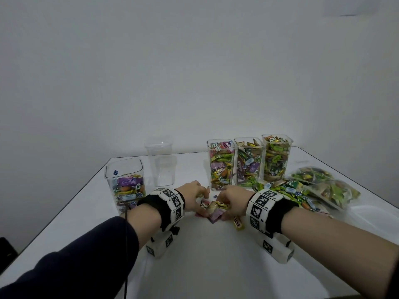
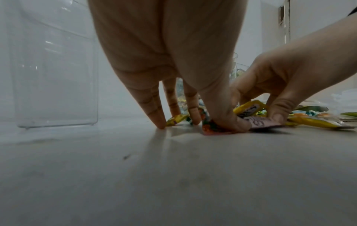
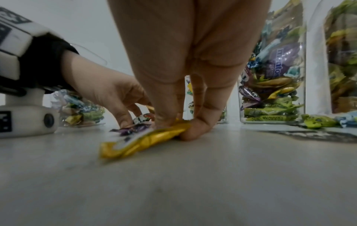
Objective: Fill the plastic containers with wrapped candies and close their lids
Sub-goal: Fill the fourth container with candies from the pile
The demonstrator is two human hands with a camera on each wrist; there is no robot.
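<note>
On the white table [image 1: 194, 266] my two hands meet over a small heap of wrapped candies [image 1: 212, 209]. My left hand [image 1: 197, 201] stands fingers-down; its thumb pins an orange candy [image 2: 212, 130] and its fingertips [image 2: 161, 124] touch the table beside a yellow one [image 2: 176, 119]. My right hand [image 1: 224, 203] pinches a yellow candy [image 3: 146, 140] and a pink one [image 2: 258, 123]. A partly filled container [image 1: 125, 184] stands left, an empty one [image 1: 160, 160] behind it. Three full, lidless containers [image 1: 249, 162] stand in a row at the back.
Loose candies [image 1: 280, 188] and clear bags of candy [image 1: 323, 186] cover the right side of the table. One yellow candy [image 1: 238, 223] lies alone by my right wrist. Something pale and translucent [image 1: 371, 212] lies at the right edge; I cannot tell what it is.
</note>
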